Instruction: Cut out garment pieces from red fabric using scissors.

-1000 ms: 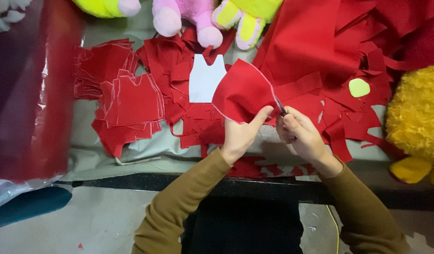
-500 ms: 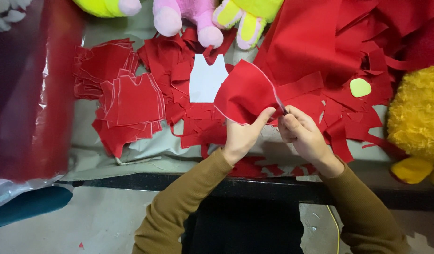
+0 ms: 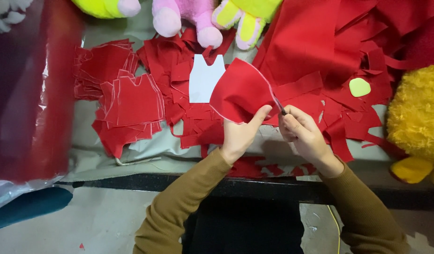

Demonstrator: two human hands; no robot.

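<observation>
— What does the head view show in the hands?

— The left hand (image 3: 239, 136) pinches a red fabric piece (image 3: 240, 96) at its lower edge, thumb up against the cloth, fingers closed on it. The piece is roughly fan-shaped, with a thin pale line traced along its curved edge, and it is held up just above the table (image 3: 109, 157), in the middle of the picture.

— And the other hand?

— The right hand (image 3: 304, 136) is curled shut around scissors (image 3: 279, 107); only a dark tip shows, meeting the right edge of the fabric piece. Whether the blades are apart, I cannot tell.

— What lies behind the piece?

— A white paper pattern (image 3: 203, 80) shaped like a small vest, partly covered by the held piece. To the left sits a stack of cut red shapes (image 3: 130, 101) with the same vest outline. Red scraps (image 3: 198, 127) are spread under and around the hands, and a large red cloth (image 3: 301, 42) is heaped at upper right.

— Any containers?

— A clear plastic bag (image 3: 29, 94) at the left edge, with dark red material inside.

— Anything else?

— A small pale-green template (image 3: 359, 87) on the scraps, plush toys along the top, and a yellow plush toy (image 3: 417, 117) at the right.
</observation>
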